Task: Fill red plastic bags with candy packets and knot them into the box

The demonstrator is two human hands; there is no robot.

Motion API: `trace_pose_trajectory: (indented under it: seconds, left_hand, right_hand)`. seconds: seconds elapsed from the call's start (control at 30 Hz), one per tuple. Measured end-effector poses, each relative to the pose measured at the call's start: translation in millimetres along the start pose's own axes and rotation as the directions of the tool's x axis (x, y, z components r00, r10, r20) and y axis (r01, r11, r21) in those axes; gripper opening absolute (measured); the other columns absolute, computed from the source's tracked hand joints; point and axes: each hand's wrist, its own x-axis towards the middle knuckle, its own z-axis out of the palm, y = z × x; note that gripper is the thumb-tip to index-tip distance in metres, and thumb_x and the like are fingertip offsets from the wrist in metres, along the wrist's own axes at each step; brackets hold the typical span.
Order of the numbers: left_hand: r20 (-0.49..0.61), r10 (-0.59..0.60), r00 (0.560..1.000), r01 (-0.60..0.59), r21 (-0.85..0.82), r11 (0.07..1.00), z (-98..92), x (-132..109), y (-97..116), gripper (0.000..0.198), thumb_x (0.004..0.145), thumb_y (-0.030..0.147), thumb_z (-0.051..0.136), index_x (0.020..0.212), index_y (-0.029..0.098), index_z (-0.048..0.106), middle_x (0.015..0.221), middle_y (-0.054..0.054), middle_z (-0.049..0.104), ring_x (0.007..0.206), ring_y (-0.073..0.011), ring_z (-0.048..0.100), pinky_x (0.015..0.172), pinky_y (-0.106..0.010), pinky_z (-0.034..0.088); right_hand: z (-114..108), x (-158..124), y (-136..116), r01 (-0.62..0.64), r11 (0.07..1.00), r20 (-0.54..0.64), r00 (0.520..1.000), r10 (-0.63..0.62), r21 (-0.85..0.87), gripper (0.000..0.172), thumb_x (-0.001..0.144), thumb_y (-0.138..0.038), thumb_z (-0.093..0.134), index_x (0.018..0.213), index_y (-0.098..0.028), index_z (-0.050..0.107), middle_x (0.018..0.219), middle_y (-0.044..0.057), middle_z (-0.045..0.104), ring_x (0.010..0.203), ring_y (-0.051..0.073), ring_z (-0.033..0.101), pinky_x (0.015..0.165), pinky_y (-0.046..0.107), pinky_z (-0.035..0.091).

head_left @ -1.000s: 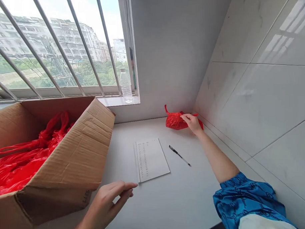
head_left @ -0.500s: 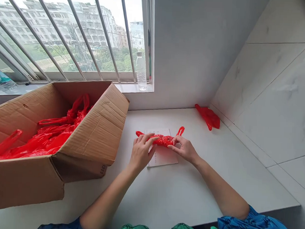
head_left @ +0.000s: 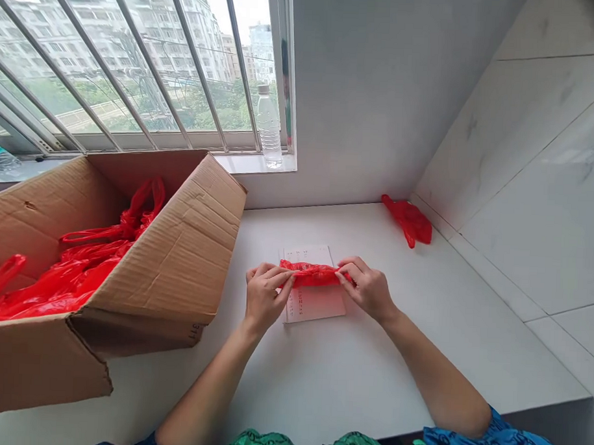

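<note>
A red plastic bag [head_left: 315, 275], bunched into a narrow strip, stretches between my two hands. My left hand [head_left: 265, 293] pinches its left end between thumb and fingers. At the other end my right hand [head_left: 367, 288] grips it in the same pinching way. Below the bag lies a white printed sheet or booklet [head_left: 318, 307] on the white tabletop [head_left: 281, 384]; the bag covers part of its print. I cannot tell whether the bag touches the paper.
An open cardboard box [head_left: 179, 244] holding several red plastic bags [head_left: 91, 267] stands on the left. Another red bag [head_left: 408, 221] lies in the far right corner by the tiled wall. A clear bottle [head_left: 269, 127] stands on the windowsill beside the barred window.
My hands have moved apart to the bag's ends, and the bag is pulled straighter. Its loops no longer stick out at the sides. The view has shifted slightly.
</note>
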Motion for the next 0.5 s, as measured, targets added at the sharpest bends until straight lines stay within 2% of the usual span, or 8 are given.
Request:
trace_pose_trajectory:
  seconds: [0.13, 0.2, 0.23, 0.3, 0.37, 0.43, 0.5]
  left_hand:
    - [-0.127, -0.183, 0.975, 0.178, -0.050, 0.983, -8.8, 1.1, -22.3, 0.025, 0.096, 0.033, 0.056, 0.085, 0.026, 0.077, 0.085, -0.001, 0.077, 0.086, -0.0216, 0.061, 0.083, -0.040, 0.035]
    - [-0.139, -0.245, 0.959, 0.236, -0.083, 0.968, -12.5, 0.6, -28.5, 0.024, 0.095, 0.032, 0.055, 0.087, 0.024, 0.076, 0.086, -0.002, 0.075, 0.087, -0.0222, 0.061, 0.083, -0.039, 0.039]
    - [-0.134, -0.250, 0.959, 0.239, -0.092, 0.967, -14.1, 0.3, -28.1, 0.022, 0.095, 0.030, 0.054, 0.094, 0.024, 0.074, 0.092, -0.003, 0.075, 0.090, -0.0224, 0.062, 0.084, -0.038, 0.040]
    - [-0.098, -0.187, 0.977, 0.177, -0.103, 0.979, -15.8, -0.2, -20.5, 0.028, 0.094, 0.025, 0.052, 0.118, 0.023, 0.067, 0.114, -0.006, 0.070, 0.104, -0.0231, 0.061, 0.090, -0.038, 0.042]
    - [-0.013, -0.050, 0.999, 0.049, -0.097, 0.994, -14.6, -0.9, -7.6, 0.044, 0.092, 0.022, 0.054, 0.135, 0.025, 0.055, 0.133, -0.008, 0.061, 0.117, -0.0243, 0.057, 0.096, -0.039, 0.042]
    - [0.076, 0.070, 0.995, -0.066, -0.052, 0.996, -10.0, -1.7, 4.5, 0.044, 0.091, 0.023, 0.057, 0.134, 0.028, 0.056, 0.135, -0.007, 0.060, 0.117, -0.0251, 0.057, 0.095, -0.039, 0.042]
    - [0.122, 0.118, 0.986, -0.120, 0.008, 0.993, -3.5, -2.8, 11.3, 0.032, 0.092, 0.024, 0.059, 0.123, 0.030, 0.065, 0.120, -0.005, 0.068, 0.103, -0.0230, 0.062, 0.089, -0.038, 0.042]
  right_hand:
    - [-16.7, 0.9, 22.4, -0.140, 0.990, -0.118, 0.984, 0.135, -0.036, 0.022, 0.100, -0.030, 0.048, 0.084, -0.021, 0.060, 0.104, 0.004, 0.071, 0.052, 0.009, 0.052, 0.049, 0.026, 0.037]
    - [-23.6, 0.9, 28.5, -0.193, 0.981, -0.113, 0.975, 0.193, 0.015, 0.018, 0.096, -0.030, 0.053, 0.081, -0.022, 0.059, 0.103, 0.003, 0.070, 0.053, 0.009, 0.053, 0.050, 0.025, 0.039]
    - [-26.0, 0.8, 28.5, -0.202, 0.978, -0.086, 0.975, 0.206, 0.051, 0.016, 0.095, -0.029, 0.055, 0.080, -0.022, 0.058, 0.105, 0.003, 0.069, 0.054, 0.009, 0.054, 0.050, 0.025, 0.040]
    - [-28.1, 0.8, 22.5, -0.201, 0.972, -0.011, 0.979, 0.204, 0.124, 0.010, 0.092, -0.029, 0.058, 0.084, -0.023, 0.059, 0.109, 0.003, 0.069, 0.054, 0.009, 0.055, 0.049, 0.026, 0.042]
    - [-27.0, 0.8, 10.7, -0.182, 0.969, 0.042, 0.983, 0.177, 0.170, 0.009, 0.092, -0.032, 0.059, 0.095, -0.023, 0.061, 0.111, 0.003, 0.069, 0.053, 0.009, 0.055, 0.049, 0.026, 0.043]
    - [-23.2, 0.6, -2.8, -0.143, 0.975, 0.055, 0.989, 0.136, 0.169, 0.020, 0.092, -0.038, 0.060, 0.107, -0.024, 0.062, 0.109, 0.004, 0.070, 0.056, 0.011, 0.057, 0.051, 0.027, 0.043]
    - [-17.7, 0.0, -14.1, -0.096, 0.985, 0.055, 0.994, 0.089, 0.143, 0.028, 0.092, -0.044, 0.062, 0.111, -0.024, 0.063, 0.105, 0.005, 0.072, 0.064, 0.014, 0.063, 0.054, 0.028, 0.043]
